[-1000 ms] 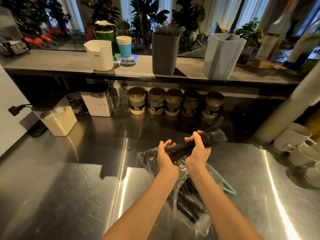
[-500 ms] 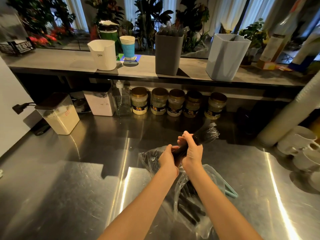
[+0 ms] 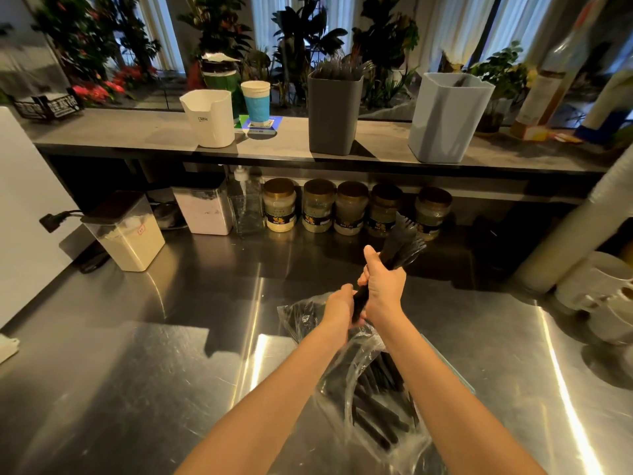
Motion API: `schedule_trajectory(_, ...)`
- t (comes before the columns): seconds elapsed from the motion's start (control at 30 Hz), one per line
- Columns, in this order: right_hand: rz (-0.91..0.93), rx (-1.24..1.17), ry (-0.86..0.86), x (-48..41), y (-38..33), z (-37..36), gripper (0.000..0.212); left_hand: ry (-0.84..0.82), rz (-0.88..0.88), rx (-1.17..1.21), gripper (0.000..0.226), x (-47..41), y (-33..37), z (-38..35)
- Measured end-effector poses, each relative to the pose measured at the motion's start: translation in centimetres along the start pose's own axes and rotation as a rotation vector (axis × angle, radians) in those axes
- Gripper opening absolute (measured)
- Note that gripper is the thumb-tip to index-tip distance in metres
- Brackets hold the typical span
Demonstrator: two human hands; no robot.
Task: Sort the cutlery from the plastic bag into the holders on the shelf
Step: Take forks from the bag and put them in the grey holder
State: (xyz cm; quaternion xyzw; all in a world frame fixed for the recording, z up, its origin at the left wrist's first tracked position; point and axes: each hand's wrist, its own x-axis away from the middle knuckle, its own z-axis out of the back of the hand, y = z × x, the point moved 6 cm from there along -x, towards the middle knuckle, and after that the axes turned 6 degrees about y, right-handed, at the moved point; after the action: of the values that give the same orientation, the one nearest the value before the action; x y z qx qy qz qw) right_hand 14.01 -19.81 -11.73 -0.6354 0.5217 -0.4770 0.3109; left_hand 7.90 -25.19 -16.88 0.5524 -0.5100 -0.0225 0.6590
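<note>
Forks [image 3: 406, 246] bundled above the plastic bag [image 3: 376, 416], long axis slanting up-right, tines away | right hand [image 3: 383, 286] grips mid-handles, left hand [image 3: 339, 303] grips the lower ends | dark holder [image 3: 334, 114] on shelf [image 3: 154, 132] lies ahead, slightly left | right hand nearer it

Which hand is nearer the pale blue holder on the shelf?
Right. The right hand grips the forks higher up, below and left of the pale blue holder; the left hand grips their handles lower and farther left.
</note>
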Motion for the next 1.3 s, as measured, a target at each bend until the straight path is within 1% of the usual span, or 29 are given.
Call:
schedule_trajectory(0.07, 0.027, 0.042, 0.003, -0.1, -0.5, 0.0, 0.024, -0.015, -0.145, 0.023, 0.036, -0.2, 1.7, 0.1)
schedule_trajectory(0.1, 0.069, 0.091, -0.01, -0.1, -0.8, 0.0, 0.021, -0.042, -0.227, 0.048, 0.036, 0.0, 2.7, 0.1)
schedule_trajectory(0.17, 0.218, 0.236, -0.072, 0.1, -1.5, -0.1, 0.018, -0.191, -0.386, 0.041, 0.04, 1.1, 5.0, -0.4)
schedule_trajectory(0.23, 0.355, 0.367, -0.152, 0.7, -1.9, -0.2, 0.015, -0.342, -0.541, -0.062, 0.038, 2.9, 7.0, -1.4)
schedule_trajectory(0.27, 0.392, 0.398, -0.183, 1.0, -1.8, -0.2, 0.011, -0.374, -0.597, -0.147, 0.036, 3.7, 7.7, -1.9)
schedule_trajectory(0.3, 0.437, 0.436, -0.202, 1.2, -1.8, -0.3, 0.009, -0.388, -0.641, -0.226, 0.04, 4.4, 8.3, -2.4)
schedule_trajectory(0.37, 0.526, 0.49, -0.218, 1.6, -2.0, -0.5, 0.008, -0.351, -0.695, -0.35, 0.053, 4.7, 8.9, -3.0)
schedule_trajectory(0.4, 0.534, 0.517, -0.212, 1.5, -2.0, -0.6, 0.01, -0.303, -0.712, -0.367, 0.05, 4.5, 9.0, -3.1)
schedule_trajectory(0.47, 0.508, 0.641, -0.179, 1.2, -2.3, -0.8, 0.02, -0.193, -0.732, -0.293, 0.031, 4.2, 9.4, -2.6)
schedule_trajectory(0.5, 0.489, 0.676, -0.179, 1.1, -2.2, -0.8, 0.025, -0.158, -0.742, -0.27, 0.024, 4.1, 9.5, -2.5)
schedule_trajectory(0.53, 0.472, 0.663, -0.2, 1.0, -2.2, -0.9, 0.028, -0.145, -0.758, -0.275, 0.022, 4.0, 9.6, -2.6)
schedule_trajectory(0.63, 0.413, 0.543, -0.295, 1.2, -1.9, -1.2, 0.038, -0.139, -0.785, -0.322, 0.031, 4.4, 9.9, -3.0)
schedule_trajectory(0.7, 0.361, 0.507, -0.359, 0.8, -1.9, -1.3, 0.043, -0.118, -0.791, -0.355, 0.034, 4.5, 10.6, -3.1)
schedule_trajectory(0.73, 0.334, 0.494, -0.388, 0.7, -2.1, -1.3, 0.04, -0.115, -0.79, -0.355, 0.031, 4.4, 10.9, -3.0)
schedule_trajectory(0.83, 0.298, 0.434, -0.488, 0.7, -3.0, -1.4, 0.016, -0.174, -0.745, -0.218, 0.017, 4.5, 12.0, -2.8)
schedule_trajectory(0.97, 0.275, 0.422, -0.598, 0.7, -3.8, -2.2, 0.002, -0.207, -0.78, -0.187, 0.014, 5.2, 13.8, -3.0)
schedule_trajectory(1.07, 0.241, 0.434, -0.679, 0.7, -4.4, -2.8, 0.008, -0.233, -0.758, -0.061, 0.013, 5.3, 15.6, -2.7)
schedule_trajectory(1.17, 0.295, 0.419, -0.709, 0.9, -5.4, -4.0, 0.02, -0.243, -0.685, 0.067, 0.018, 5.3, 17.2, -2.3)
schedule_trajectory(1.23, 0.34, 0.402, -0.694, 1.0, -6.3, -5.1, 0.019, -0.276, -0.683, 0.083, 0.017, 6.0, 18.2, -2.4)
schedule_trajectory(1.3, 0.341, 0.386, -0.693, 1.0, -7.1, -6.2, 0.014, -0.317, -0.694, 0.024, 0.012, 6.7, 19.2, -2.7)
